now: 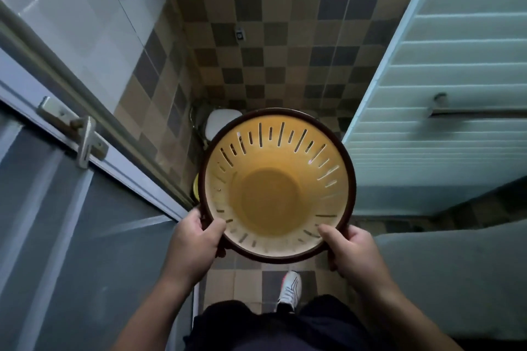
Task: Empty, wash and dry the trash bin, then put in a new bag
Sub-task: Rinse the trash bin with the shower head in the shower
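Gripping trash bin (271, 194) near rim: left hand (194, 239) and right hand (352, 251), thumbs inside, fingers curled outside. Bin empty, upright.

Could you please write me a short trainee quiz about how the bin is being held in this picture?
1. True or false: a bag lines the round yellow plastic bin with slotted walls and a dark brown rim.
2. Which grip holds the bin's rim? A) left hand only B) right hand only C) both hands
3. Fill in: the white and red sneaker stands on the checked ____ floor.

Key
1. False: the bin's inside is bare, with no bag and no trash in view.
2. C: each thumb lies over the near rim, one at each side.
3. Tile.
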